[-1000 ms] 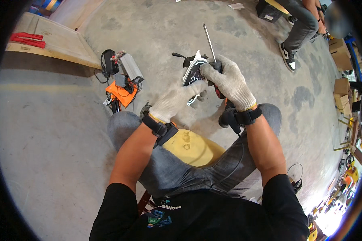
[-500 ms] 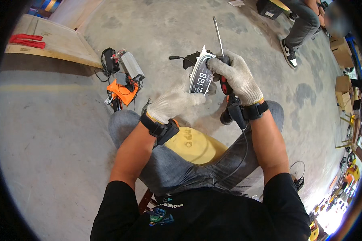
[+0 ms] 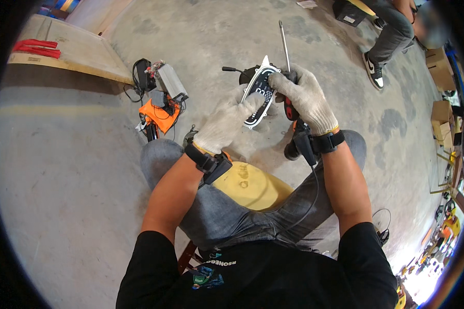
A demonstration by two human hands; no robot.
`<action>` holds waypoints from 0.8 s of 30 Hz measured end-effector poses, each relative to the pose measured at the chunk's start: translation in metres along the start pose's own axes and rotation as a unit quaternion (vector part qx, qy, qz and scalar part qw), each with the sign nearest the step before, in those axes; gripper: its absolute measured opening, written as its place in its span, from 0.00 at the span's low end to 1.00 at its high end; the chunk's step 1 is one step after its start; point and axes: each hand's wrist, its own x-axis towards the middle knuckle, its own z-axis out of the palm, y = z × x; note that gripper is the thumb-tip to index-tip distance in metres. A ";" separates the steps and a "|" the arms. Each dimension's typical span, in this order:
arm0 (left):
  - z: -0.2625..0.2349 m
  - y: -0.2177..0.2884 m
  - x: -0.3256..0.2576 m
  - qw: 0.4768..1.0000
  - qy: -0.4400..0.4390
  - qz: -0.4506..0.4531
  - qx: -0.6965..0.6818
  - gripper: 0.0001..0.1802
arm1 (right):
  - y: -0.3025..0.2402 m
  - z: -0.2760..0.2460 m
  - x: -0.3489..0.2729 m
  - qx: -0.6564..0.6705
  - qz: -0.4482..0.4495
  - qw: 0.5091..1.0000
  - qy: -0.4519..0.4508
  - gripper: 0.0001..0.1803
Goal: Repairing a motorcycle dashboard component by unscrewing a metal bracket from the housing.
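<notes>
Between my hands is a digital instrument display (image 3: 264, 82), a long dark panel in a white frame, tilted with its face up toward me. My gloved left hand (image 3: 222, 119) pinches its lower left edge, thumb across the face. In my gloved right hand (image 3: 308, 98) is a screwdriver (image 3: 284, 46) with a red and black handle, its metal shaft pointing up and away. The right thumb rests against the display's upper right side. Behind the display, a dark part (image 3: 246, 77) partly shows, with a short black cable and plug (image 3: 229, 68).
A yellow rounded object (image 3: 250, 185) sits between my knees. On the floor at left lie a silver box (image 3: 171, 81), a black adapter (image 3: 144, 74) and an orange bag (image 3: 160, 116). A wooden board (image 3: 77, 56) bears red gloves. Another person's leg (image 3: 386, 46) is at upper right, near cardboard boxes (image 3: 441, 69).
My left hand has moved up and right, bringing its thumb onto the display's face. The display has tilted, and its lit digits look dimmer. The right hand still holds the screwdriver.
</notes>
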 end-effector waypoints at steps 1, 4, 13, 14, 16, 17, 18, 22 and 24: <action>0.000 -0.003 0.002 1.000 0.011 -0.002 0.006 0.22 | 0.001 0.000 0.001 0.000 0.000 1.000 -0.001 0.23; -0.001 -0.005 0.004 1.000 0.015 -0.012 -0.004 0.24 | 0.003 -0.002 0.003 -0.042 0.002 0.999 -0.004 0.22; -0.001 -0.015 0.010 0.993 -0.054 0.093 0.044 0.23 | 0.000 -0.005 0.002 0.013 0.019 1.000 -0.010 0.23; 0.000 -0.014 0.010 0.996 -0.035 0.076 0.032 0.22 | 0.001 -0.005 0.003 -0.001 0.012 1.000 -0.021 0.23; 0.001 -0.007 0.007 0.999 -0.017 0.027 0.034 0.22 | 0.006 -0.003 0.004 -0.081 0.005 0.996 -0.036 0.23; 0.000 -0.004 0.005 0.999 -0.001 -0.022 0.035 0.22 | 0.008 0.001 0.002 -0.120 -0.002 0.992 -0.027 0.24; 0.002 -0.008 0.005 0.999 0.024 -0.021 0.026 0.23 | 0.004 0.003 0.000 -0.129 0.007 0.991 -0.032 0.24; 0.007 -0.003 0.000 0.999 0.030 -0.028 0.020 0.21 | 0.005 0.005 0.000 -0.082 0.005 0.996 -0.040 0.23; 0.010 0.004 -0.003 0.999 0.029 -0.038 0.000 0.19 | 0.006 0.003 0.000 -0.060 0.008 0.997 -0.045 0.23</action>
